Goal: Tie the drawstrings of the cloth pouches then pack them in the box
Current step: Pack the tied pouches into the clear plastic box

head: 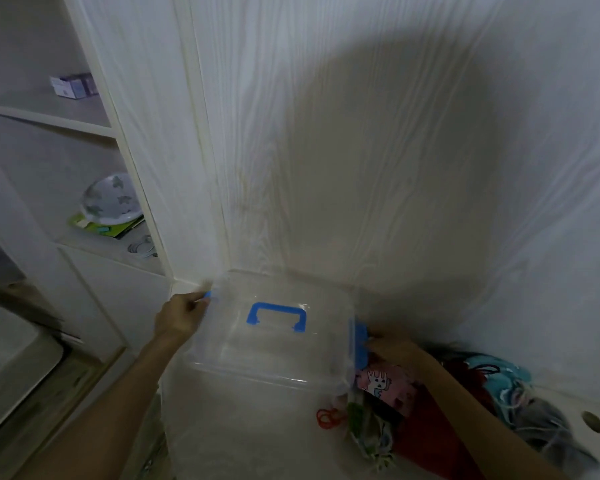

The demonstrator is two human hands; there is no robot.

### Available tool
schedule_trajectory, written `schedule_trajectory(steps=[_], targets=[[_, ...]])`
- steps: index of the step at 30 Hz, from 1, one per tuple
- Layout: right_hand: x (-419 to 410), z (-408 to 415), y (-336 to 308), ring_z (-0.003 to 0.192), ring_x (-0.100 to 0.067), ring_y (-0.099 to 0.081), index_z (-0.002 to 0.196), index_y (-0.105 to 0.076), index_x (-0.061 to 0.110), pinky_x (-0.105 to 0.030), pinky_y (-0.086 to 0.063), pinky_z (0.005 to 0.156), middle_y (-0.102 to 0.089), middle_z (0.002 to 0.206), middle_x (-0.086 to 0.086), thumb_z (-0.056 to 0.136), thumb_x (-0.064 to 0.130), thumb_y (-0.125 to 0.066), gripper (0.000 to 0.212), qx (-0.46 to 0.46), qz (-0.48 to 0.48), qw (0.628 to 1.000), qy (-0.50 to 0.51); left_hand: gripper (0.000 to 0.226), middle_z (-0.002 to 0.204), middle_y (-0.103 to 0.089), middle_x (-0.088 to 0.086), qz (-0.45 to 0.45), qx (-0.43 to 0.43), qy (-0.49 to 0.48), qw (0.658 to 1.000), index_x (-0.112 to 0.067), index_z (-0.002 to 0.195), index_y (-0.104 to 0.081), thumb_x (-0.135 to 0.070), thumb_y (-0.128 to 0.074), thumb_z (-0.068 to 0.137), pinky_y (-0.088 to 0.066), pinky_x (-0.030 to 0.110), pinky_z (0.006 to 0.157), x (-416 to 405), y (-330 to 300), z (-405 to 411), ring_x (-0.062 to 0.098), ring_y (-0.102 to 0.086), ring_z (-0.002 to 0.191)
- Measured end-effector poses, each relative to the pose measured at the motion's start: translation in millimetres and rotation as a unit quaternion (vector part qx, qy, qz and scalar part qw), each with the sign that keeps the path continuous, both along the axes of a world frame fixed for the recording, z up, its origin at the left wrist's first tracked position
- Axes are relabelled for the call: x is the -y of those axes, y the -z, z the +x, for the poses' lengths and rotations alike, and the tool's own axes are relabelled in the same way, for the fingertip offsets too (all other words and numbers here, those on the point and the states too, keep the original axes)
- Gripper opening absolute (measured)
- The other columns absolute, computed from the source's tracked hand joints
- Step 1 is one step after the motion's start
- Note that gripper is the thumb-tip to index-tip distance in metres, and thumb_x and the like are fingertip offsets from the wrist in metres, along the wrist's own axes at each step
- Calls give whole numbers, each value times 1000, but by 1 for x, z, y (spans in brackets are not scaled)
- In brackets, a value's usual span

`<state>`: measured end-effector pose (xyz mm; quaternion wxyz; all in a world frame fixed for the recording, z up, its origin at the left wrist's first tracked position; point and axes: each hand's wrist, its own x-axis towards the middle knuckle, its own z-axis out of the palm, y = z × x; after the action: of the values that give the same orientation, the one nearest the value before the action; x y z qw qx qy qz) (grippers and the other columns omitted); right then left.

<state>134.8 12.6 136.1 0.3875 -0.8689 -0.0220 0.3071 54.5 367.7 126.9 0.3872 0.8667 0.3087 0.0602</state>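
A clear plastic box [243, 410] stands on the pale surface against the wall, with its transparent lid [274, 351] and blue handle [277, 317] on top. My left hand [181, 317] grips the blue latch [209, 295] on the lid's left side. My right hand [394, 349] holds the blue latch [359, 344] on the right side. Several cloth pouches lie to the right: a pink printed one [383, 382], a red one [430, 431], a green-white one [371, 431], a teal one [496, 375] and a grey one [548, 431]. An orange-red drawstring [329, 418] lies loose by the box.
A white wood-grain wall [361, 150] rises right behind the box. Open shelves on the left hold a small carton [72, 85] and a patterned bowl [110, 199]. A round hole [593, 421] is in the surface at far right.
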Motion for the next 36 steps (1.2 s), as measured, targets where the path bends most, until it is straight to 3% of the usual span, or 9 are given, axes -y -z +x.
schedule_trajectory(steps=[5, 8, 10, 13, 20, 25, 29, 33, 36], targets=[[-4, -6, 5, 71, -21, -54, 80, -55, 9, -33, -47, 67, -56, 76, -6, 89, 9, -55, 9, 192, -86, 977, 35, 31, 120, -61, 26, 50, -1, -49, 998, 0, 119, -64, -12, -58, 91, -45, 42, 91, -7, 10, 2, 43, -57, 109], [-22, -9, -4, 56, -21, -47, 68, -54, 3, -34, -40, 60, -51, 66, -13, 100, 20, -38, 39, 170, -120, 978, -23, 30, 95, -67, 22, 130, -21, -9, 991, -1, 89, -70, -25, -52, 95, -50, 38, 76, 0, -1, 1, 39, -62, 91], [-35, -11, -10, 75, -15, -55, 98, -59, 4, -26, -43, 69, -58, 91, -12, 102, 25, -34, 33, 70, -112, 990, -54, 48, 95, -67, 20, 118, -83, 39, 989, 0, 88, -68, -39, -42, 98, -49, 35, 77, 9, -10, 1, 36, -63, 91], [-44, -13, -7, 119, -27, -53, 132, -45, 1, -31, -42, 99, -53, 131, -16, 101, 27, -37, 41, 27, -92, 995, -39, 55, 137, -51, 20, 11, -123, 58, 991, 2, 129, -54, -42, -45, 97, -38, 35, 102, 17, -21, 4, 33, -50, 123], [-50, -24, -5, 103, -25, -59, 126, -54, 0, -26, -44, 86, -58, 124, -16, 92, 20, -56, 39, 191, -23, 979, 70, 55, 144, -41, 16, -120, -50, 9, 991, 0, 144, -31, -2, -53, 93, -35, 32, 101, 21, -26, -9, 34, -42, 130], [-53, -26, -34, 90, -25, -62, 125, -51, 5, -22, -49, 71, -62, 110, -13, 82, 3, -69, 47, 149, 174, 956, 185, 68, 146, -38, 19, -168, 36, -26, 985, 0, 146, -24, -5, -61, 90, -34, 34, 102, 23, -45, -12, 33, -42, 130], [-32, -25, -68, 67, -19, -62, 129, -49, 6, -25, -55, 61, -66, 82, -9, 81, 18, -73, 55, 64, 147, 976, 144, 75, 134, -52, 17, -122, -2, -2, 993, -9, 146, -31, -26, -70, 85, -45, 38, 93, 6, -68, -21, 32, -53, 117], [5, -33, -96, 83, -25, -69, 113, -62, -3, -28, -57, 68, -69, 99, -17, 85, 33, -68, 46, 32, -6, 999, 30, 36, 89, -68, 11, -123, -58, 70, 988, -5, 109, -66, -24, -75, 80, -50, 21, 51, 12, -97, -41, 11, -66, 65], [35, -48, -106, 92, -25, -70, 116, -61, 4, -29, -59, 74, -68, 109, -14, 86, 35, -66, 44, -65, -79, 993, -61, 48, 84, -75, 5, -90, -207, 150, 963, -7, 95, -72, -38, -86, 61, -53, 23, 59, 25, -117, -63, 12, -69, 73]])
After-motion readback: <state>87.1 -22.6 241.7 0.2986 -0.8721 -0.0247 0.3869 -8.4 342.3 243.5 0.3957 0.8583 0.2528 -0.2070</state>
